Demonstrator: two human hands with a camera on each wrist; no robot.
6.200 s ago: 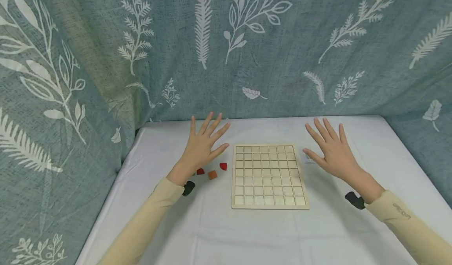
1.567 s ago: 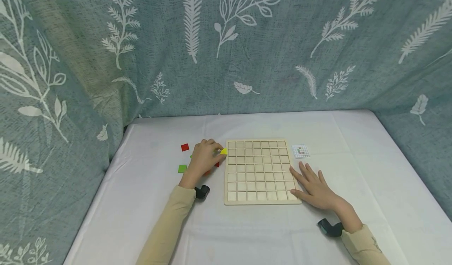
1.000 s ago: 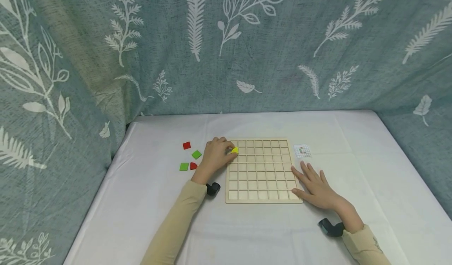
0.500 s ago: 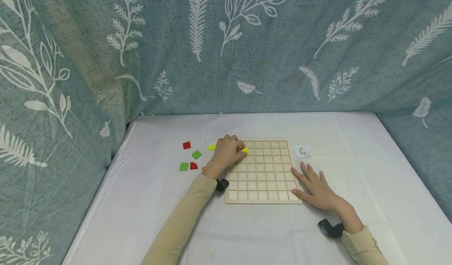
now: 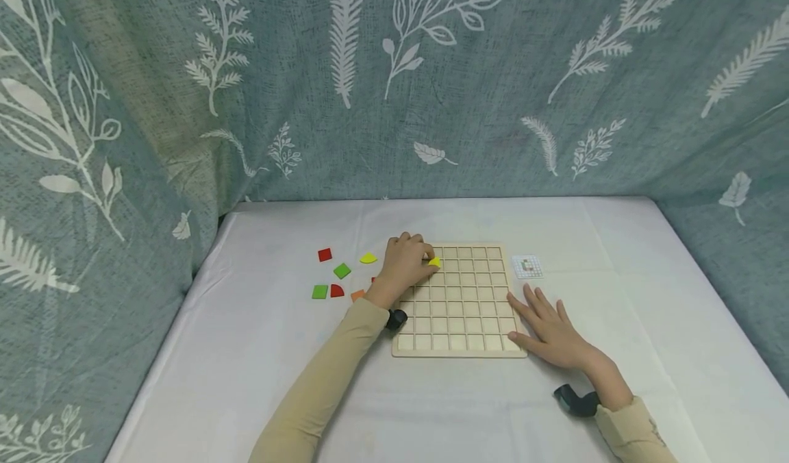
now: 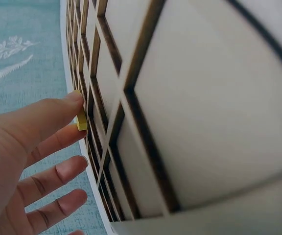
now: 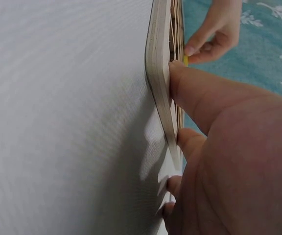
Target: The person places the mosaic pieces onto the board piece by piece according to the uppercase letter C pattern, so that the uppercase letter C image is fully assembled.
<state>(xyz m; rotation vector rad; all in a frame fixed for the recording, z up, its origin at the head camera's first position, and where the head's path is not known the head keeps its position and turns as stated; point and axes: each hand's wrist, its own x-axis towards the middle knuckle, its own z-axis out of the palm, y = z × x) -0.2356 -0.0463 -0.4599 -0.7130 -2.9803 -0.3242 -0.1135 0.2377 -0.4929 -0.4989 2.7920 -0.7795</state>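
Between thumb and forefinger my left hand [image 5: 405, 261] pinches a small yellow tile [image 5: 434, 262] over the upper left cells of the wooden grid board [image 5: 456, 355]. In the left wrist view the yellow tile [image 6: 82, 120] is right at the board's grid ridges, the other fingers spread below it. My right hand [image 5: 551, 329] lies with fingers extended at the board's right edge, thumb and forefinger touching its rim. The right wrist view shows that thumb on the edge of the board [image 7: 159, 73], and the left hand [image 7: 219, 32] with the tile beyond.
Left of the board lie loose tiles: a red square [image 5: 324, 255], green squares [image 5: 320, 292], a red quarter-round [image 5: 337, 290], a yellow piece [image 5: 368, 258] and a partly covered orange one [image 5: 358, 296]. A small printed pattern card [image 5: 527, 266] lies right of the board.
The left hand has picked up the yellow tile from left of the board and carried it right, over the grid. The right hand has come down to the board's right edge and stayed there.
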